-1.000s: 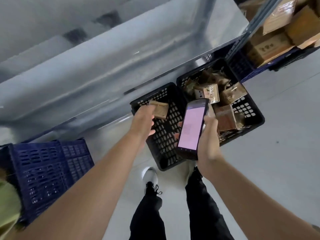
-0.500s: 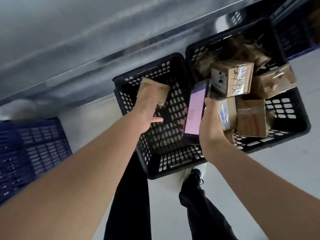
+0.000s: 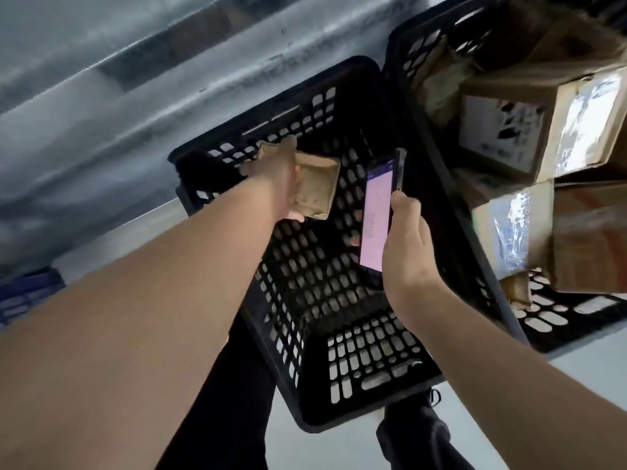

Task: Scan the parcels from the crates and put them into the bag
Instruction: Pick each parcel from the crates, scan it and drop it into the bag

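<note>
Parcel (image 3: 315,188) gripped in our left hand (image 3: 281,178) over the empty crate's (image 3: 369,361) far edge; right hand (image 3: 407,252) clasps the scanner phone (image 3: 376,215). Scanning comes next: label must face the phone.

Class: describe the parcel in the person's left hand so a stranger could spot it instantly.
Find the near-empty black crate left of the full crate. Above it, the left hand grips a small brown parcel. Unlike the piled boxes, it's held aloft and shows no label.
</note>
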Action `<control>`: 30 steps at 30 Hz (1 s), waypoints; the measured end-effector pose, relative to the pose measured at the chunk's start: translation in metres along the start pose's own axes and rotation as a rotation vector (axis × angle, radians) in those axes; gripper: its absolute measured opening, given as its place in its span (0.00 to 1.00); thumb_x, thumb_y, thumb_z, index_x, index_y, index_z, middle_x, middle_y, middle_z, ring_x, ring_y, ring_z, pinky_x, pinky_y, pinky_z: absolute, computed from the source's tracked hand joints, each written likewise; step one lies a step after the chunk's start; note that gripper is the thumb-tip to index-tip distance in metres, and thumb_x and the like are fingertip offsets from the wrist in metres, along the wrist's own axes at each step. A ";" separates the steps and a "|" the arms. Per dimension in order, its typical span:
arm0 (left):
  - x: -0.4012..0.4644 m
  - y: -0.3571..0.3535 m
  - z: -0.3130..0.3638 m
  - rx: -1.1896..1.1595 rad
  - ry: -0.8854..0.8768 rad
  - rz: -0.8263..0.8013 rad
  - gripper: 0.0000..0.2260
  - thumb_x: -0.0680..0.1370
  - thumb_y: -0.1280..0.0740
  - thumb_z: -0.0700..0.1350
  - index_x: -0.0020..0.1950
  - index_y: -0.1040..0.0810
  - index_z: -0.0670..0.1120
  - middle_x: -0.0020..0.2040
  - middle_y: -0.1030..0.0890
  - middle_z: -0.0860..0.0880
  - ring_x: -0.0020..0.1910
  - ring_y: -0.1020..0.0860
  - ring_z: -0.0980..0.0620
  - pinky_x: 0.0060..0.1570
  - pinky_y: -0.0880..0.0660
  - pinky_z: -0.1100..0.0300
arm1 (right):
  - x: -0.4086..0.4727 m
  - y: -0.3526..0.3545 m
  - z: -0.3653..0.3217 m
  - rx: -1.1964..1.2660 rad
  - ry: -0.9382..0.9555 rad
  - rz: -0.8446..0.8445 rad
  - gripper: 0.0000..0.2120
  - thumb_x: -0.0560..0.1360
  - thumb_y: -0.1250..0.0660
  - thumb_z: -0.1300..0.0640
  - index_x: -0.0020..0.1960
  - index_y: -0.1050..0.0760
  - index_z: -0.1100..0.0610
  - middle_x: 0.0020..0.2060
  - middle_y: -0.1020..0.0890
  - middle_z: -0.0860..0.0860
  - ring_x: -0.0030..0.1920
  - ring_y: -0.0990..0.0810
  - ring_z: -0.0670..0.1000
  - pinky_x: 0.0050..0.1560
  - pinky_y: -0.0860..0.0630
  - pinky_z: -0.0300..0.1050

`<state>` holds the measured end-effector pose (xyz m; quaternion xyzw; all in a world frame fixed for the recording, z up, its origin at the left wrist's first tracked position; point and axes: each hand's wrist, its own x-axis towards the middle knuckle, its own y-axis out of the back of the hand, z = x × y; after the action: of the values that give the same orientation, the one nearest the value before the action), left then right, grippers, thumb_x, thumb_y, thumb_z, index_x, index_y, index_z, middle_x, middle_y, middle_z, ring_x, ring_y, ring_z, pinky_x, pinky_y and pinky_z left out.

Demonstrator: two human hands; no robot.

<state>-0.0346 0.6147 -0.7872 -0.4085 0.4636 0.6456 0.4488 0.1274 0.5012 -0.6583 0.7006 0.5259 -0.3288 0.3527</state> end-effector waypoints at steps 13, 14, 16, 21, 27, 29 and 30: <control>-0.062 0.015 -0.024 -0.117 -0.006 0.067 0.41 0.65 0.21 0.62 0.73 0.36 0.59 0.59 0.20 0.44 0.52 0.16 0.37 0.43 0.17 0.33 | -0.020 -0.002 0.011 0.054 -0.089 0.105 0.21 0.84 0.49 0.39 0.56 0.21 0.48 0.55 0.16 0.57 0.52 0.15 0.56 0.53 0.21 0.55; -0.075 0.021 -0.028 -0.114 -0.036 0.068 0.38 0.67 0.20 0.60 0.71 0.35 0.58 0.59 0.20 0.44 0.52 0.16 0.38 0.42 0.16 0.36 | -0.028 -0.001 0.008 0.064 -0.090 0.104 0.20 0.83 0.49 0.39 0.55 0.22 0.46 0.54 0.16 0.55 0.53 0.14 0.57 0.55 0.20 0.58; -0.104 0.032 -0.038 -0.127 -0.092 0.037 0.33 0.69 0.18 0.55 0.67 0.32 0.56 0.59 0.18 0.45 0.50 0.15 0.42 0.38 0.15 0.47 | -0.044 0.001 0.004 0.079 -0.082 0.091 0.20 0.79 0.49 0.36 0.55 0.22 0.43 0.54 0.17 0.52 0.53 0.14 0.56 0.56 0.20 0.59; -0.170 0.054 -0.060 -0.147 -0.169 -0.012 0.22 0.75 0.21 0.47 0.62 0.30 0.55 0.57 0.17 0.46 0.50 0.15 0.47 0.42 0.17 0.52 | -0.094 0.017 -0.004 0.080 -0.087 0.067 0.25 0.79 0.48 0.36 0.66 0.23 0.46 0.50 0.16 0.48 0.56 0.16 0.55 0.60 0.24 0.57; -0.260 0.075 -0.091 -0.263 -0.260 -0.067 0.22 0.74 0.21 0.40 0.60 0.30 0.50 0.58 0.14 0.42 0.53 0.13 0.40 0.58 0.19 0.34 | -0.167 0.052 -0.021 0.054 -0.102 -0.026 0.35 0.67 0.46 0.28 0.68 0.23 0.40 0.67 0.19 0.50 0.66 0.20 0.58 0.71 0.26 0.63; -0.290 0.081 -0.099 -0.289 -0.296 -0.086 0.24 0.72 0.20 0.40 0.58 0.30 0.50 0.59 0.14 0.42 0.53 0.13 0.40 0.57 0.18 0.35 | -0.193 0.063 -0.029 0.021 -0.062 -0.036 0.29 0.70 0.46 0.30 0.61 0.20 0.41 0.64 0.17 0.51 0.62 0.18 0.57 0.65 0.24 0.57; -0.304 0.083 -0.102 -0.307 -0.314 -0.092 0.24 0.71 0.20 0.40 0.58 0.30 0.49 0.59 0.14 0.42 0.53 0.13 0.41 0.56 0.17 0.38 | -0.208 0.068 -0.033 0.011 -0.040 -0.045 0.27 0.71 0.46 0.31 0.60 0.19 0.41 0.63 0.17 0.51 0.61 0.18 0.56 0.63 0.23 0.56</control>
<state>-0.0229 0.4411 -0.5049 -0.3869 0.2653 0.7432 0.4771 0.1479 0.4106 -0.4572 0.6838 0.5325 -0.3537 0.3518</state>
